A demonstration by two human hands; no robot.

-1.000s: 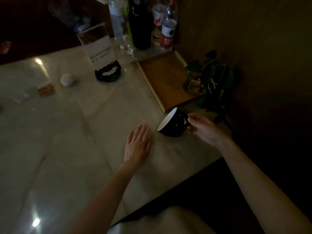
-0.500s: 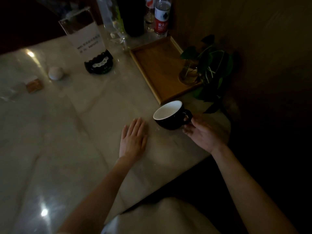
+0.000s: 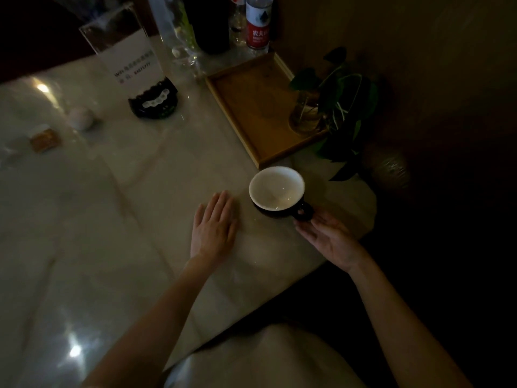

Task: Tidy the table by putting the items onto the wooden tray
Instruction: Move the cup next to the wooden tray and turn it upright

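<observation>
Across the pale, glossy marble desk (image 3: 92, 233), from left to right, lay a small amber-coloured packet (image 3: 46, 140) and a whitish round lump (image 3: 81, 118) at about ten o'clock of the view, well apart from everything else. Nearer twelve o'clock stood a clear acrylic sign holder (image 3: 131, 63) on a black base, with a cluster of bottles (image 3: 258, 22) behind it. The left hand (image 3: 214, 229) lay flat on the desk, palm down, fingers together and holding nothing, probably to steady the person. Just beside it, at its two o'clock, a black ceramic cup with a white inside (image 3: 277, 191) stood upright on the desk, its handle turned toward five o'clock. The right hand (image 3: 330, 238) lay open at the cup's five o'clock, palm up and fingertips at or just short of the handle; this grip had closed on nothing. The handle seemed set to meet that hand. The shallow rectangular wooden tray (image 3: 251, 107) lay at the cup's twelve o'clock, its near corner just beside the rim, and a small glass vase of green leaves (image 3: 307, 116) stood at its right edge.
</observation>
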